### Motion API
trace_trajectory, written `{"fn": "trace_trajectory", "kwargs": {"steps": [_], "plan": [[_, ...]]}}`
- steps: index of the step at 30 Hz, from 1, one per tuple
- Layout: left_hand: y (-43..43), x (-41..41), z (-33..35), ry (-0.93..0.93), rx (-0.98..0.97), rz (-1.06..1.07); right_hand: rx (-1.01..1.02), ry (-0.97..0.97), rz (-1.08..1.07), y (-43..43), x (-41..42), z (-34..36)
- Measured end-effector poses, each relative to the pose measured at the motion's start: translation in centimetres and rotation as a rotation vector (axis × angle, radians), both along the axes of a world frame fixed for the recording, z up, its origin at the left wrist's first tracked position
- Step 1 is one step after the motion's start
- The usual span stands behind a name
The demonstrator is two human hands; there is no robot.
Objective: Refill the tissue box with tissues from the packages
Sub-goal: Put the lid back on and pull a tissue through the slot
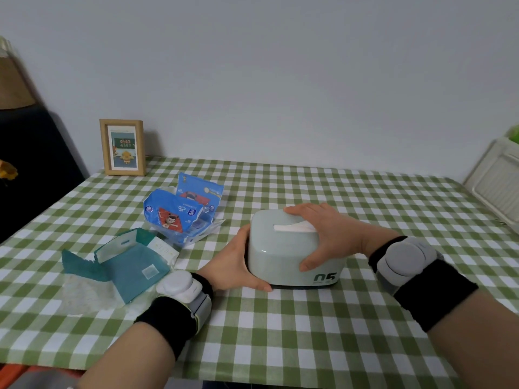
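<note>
Green-and-white checked tablecloth point(280, 332) runs wall to wall, with lots of bare room in front and off to the right. Pale green tissue box point(283, 259) sits near the middle, well clear of every edge. Left hand point(238, 262) is flat against its left end; right hand point(325, 234) is spread over the top, thumb down the front. Torn teal package point(132, 265) and blue package point(182, 214) lie to the left, picture frame point(123, 147) by the back edge.
</note>
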State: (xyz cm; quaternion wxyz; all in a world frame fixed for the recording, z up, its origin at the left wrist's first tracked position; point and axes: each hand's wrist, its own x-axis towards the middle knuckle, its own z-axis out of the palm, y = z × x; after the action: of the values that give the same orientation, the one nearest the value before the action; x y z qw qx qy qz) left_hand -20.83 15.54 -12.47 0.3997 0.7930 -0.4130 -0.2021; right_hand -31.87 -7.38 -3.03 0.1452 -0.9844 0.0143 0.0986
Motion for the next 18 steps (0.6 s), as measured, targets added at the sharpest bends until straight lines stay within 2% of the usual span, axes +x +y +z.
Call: {"fn": "trace_trajectory", "kwargs": {"steps": [5,18], "plan": [[0.02,0.21,-0.25,0.021,0.036,-0.022,0.002,0.023,-0.01,0.11,0.15,-0.05],[-0.01,0.27,0.55,-0.109,0.157,-0.024,-0.035,0.01,0.003,0.07,0.52,-0.38]]}}
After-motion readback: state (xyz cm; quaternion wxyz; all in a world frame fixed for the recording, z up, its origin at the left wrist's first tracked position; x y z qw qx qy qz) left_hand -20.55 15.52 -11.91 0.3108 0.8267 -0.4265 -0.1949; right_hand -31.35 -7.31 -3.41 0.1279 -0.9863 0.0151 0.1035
